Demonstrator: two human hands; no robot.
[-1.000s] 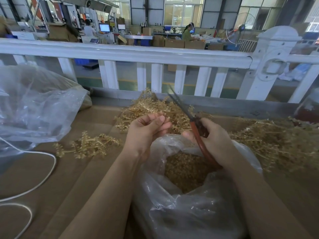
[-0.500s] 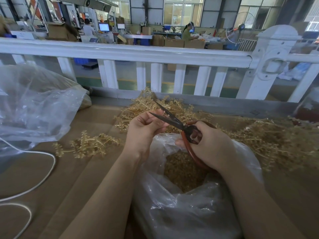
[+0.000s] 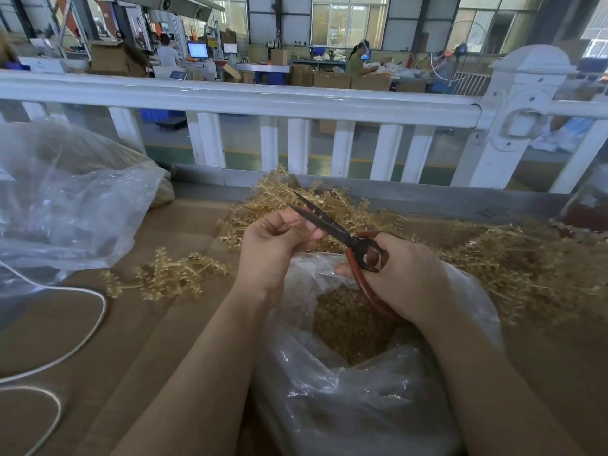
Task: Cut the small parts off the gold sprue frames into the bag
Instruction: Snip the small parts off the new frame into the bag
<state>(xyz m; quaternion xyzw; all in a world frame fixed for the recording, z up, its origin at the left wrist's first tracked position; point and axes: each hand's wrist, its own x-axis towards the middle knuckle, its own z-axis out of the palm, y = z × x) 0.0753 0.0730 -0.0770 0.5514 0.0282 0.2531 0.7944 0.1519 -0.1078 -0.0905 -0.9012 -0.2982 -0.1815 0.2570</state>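
Scissors gripped in right hand, blades slightly parted at left hand, curled on something too small to tell, above clear bag at table's near edge. Mid-snip, apparently; next calls for closing blades so cut parts drop in. Gold sprue frames heaped toward far edge.

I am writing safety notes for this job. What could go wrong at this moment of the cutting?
1. The open blades of the scissors lie right against the left hand, so its fingers could be nicked.
2. The cut happens near the far rim of the bag, so parts may fall outside it.
3. What the left hand pinches is hidden; a small piece may slip.
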